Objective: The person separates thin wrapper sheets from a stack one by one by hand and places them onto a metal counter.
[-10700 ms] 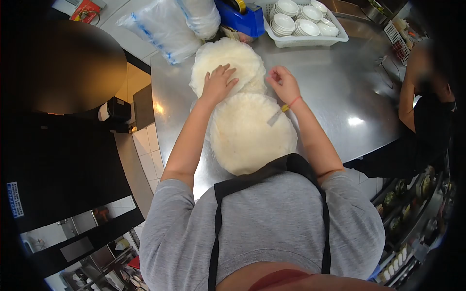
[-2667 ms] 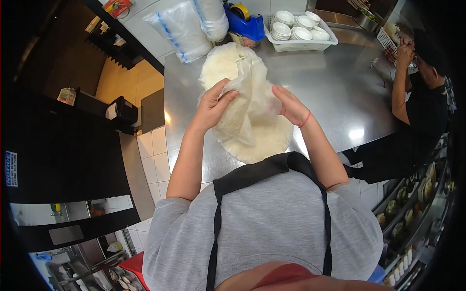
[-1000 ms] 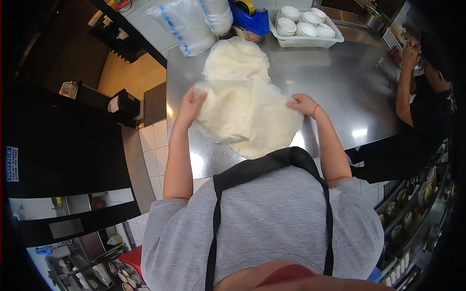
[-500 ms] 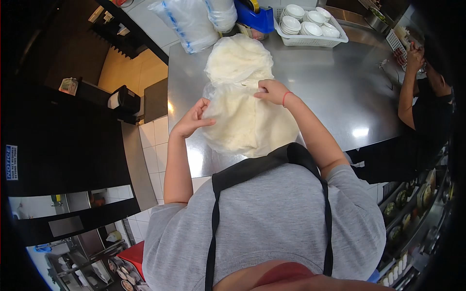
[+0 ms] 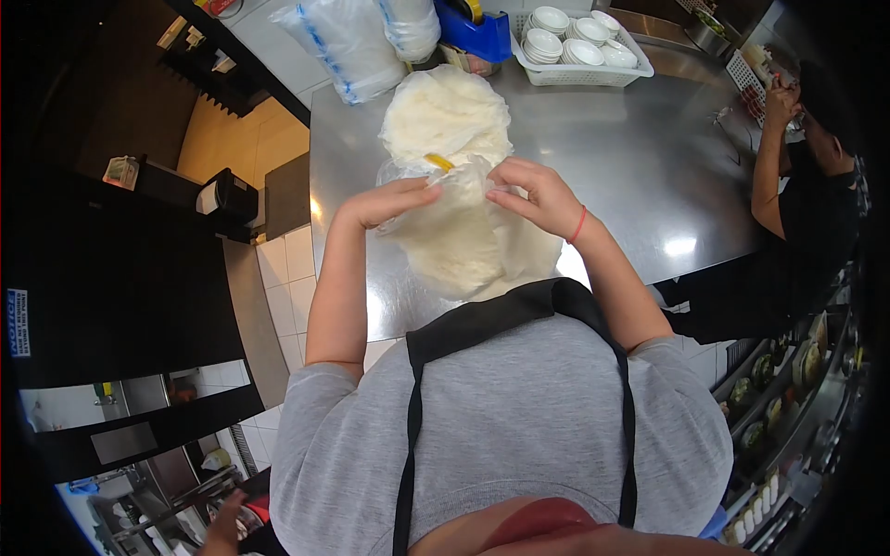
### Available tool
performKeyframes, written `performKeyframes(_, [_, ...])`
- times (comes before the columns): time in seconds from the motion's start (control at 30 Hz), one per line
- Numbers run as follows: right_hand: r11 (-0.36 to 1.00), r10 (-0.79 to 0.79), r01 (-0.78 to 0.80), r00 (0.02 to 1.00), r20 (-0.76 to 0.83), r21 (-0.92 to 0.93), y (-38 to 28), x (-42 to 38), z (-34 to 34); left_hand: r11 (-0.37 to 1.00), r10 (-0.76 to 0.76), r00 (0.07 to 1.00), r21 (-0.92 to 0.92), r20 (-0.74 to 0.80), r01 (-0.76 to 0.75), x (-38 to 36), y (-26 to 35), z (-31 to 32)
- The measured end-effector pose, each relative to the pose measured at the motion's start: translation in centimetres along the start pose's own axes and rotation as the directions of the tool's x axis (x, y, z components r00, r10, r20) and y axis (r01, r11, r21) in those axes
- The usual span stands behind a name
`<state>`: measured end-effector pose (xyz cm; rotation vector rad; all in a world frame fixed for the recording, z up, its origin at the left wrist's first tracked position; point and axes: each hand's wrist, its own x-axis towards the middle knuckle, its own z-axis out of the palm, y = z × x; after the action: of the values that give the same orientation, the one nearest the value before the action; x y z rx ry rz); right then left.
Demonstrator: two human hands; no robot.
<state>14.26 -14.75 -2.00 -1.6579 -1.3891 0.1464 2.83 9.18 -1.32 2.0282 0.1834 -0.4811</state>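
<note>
A: Which step is in hand?

B: It looks like working the far edge of a pale sheet [image 5: 454, 250], which lies on the desk [image 5: 640, 176] at six o'clock from the fingertips. The right hand [image 5: 538, 195] pinches that edge; the left hand [image 5: 397, 199] meets it with straight fingers, though whether it grips is impossible to tell.

A: And the next move?

B: It probably calls for a light touch; the sheet seems thin.

A: Anything in the way?

B: A small yellow piece [image 5: 438, 162], hard to identify, sits just past the left fingertips. A pale round pile [image 5: 447, 113] crowds in at twelve. Farther off stand plastic packs [image 5: 348, 56] at eleven, a blue tape dispenser [image 5: 477, 37] at twelve, a basket [image 5: 579, 77] of white bowls [image 5: 584, 53] between one and two, and a co-worker [image 5: 811, 208] at three.
</note>
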Motion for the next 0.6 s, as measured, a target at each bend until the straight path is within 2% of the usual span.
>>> performKeyframes(0.13, [0.999,0.018,-0.013,0.994,-0.108,0.049,-0.8,-0.2,-0.5,0.993,0.116,0.989,-0.006,-0.088,-0.117,0.0,4.2,2.1])
performKeyframes(0.2, [0.937,0.346,-0.338,0.933,-0.097,0.088,-0.5,-0.3,-1.3,0.979,0.186,0.943,0.129,-0.276,-0.156,0.0,5.2,2.6])
performKeyframes(0.23, [0.937,0.347,-0.339,0.932,-0.103,0.086,-0.6,-0.4,-1.4,0.978,0.190,0.943,0.132,-0.272,-0.159,-0.1,5.8,3.1])
performKeyframes(0.3, [0.917,0.393,-0.398,0.913,-0.111,-0.029,-0.7,-0.4,-1.2,0.942,0.327,0.885,0.190,-0.331,-0.277,-0.7,6.8,4.0])
performKeyframes(0.33, [0.917,0.392,-0.397,0.913,-0.115,-0.029,-0.9,-0.4,-1.2,0.941,0.330,0.885,0.193,-0.329,-0.279,-0.9,7.3,4.1])
performKeyframes(0.4, [0.865,0.486,-0.489,0.872,0.052,0.112,-1.3,-0.4,-1.3,0.933,0.349,0.851,0.235,-0.393,-0.274,-1.1,7.8,4.3])
performKeyframes(0.43, [0.866,0.484,-0.487,0.873,0.053,0.112,-1.1,-0.5,-1.2,0.933,0.349,0.850,0.235,-0.395,-0.273,-1.0,7.4,4.2])
performKeyframes(0.5, [0.878,0.414,-0.387,0.909,-0.042,0.281,-0.6,-0.9,-1.1,0.931,0.363,0.771,0.165,-0.523,-0.326,-0.5,6.1,3.8])
performKeyframes(0.6, [0.889,0.411,-0.399,0.912,-0.006,0.223,-0.8,-0.9,-2.1,0.934,0.352,0.737,0.160,-0.578,-0.320,-0.5,5.4,3.6])
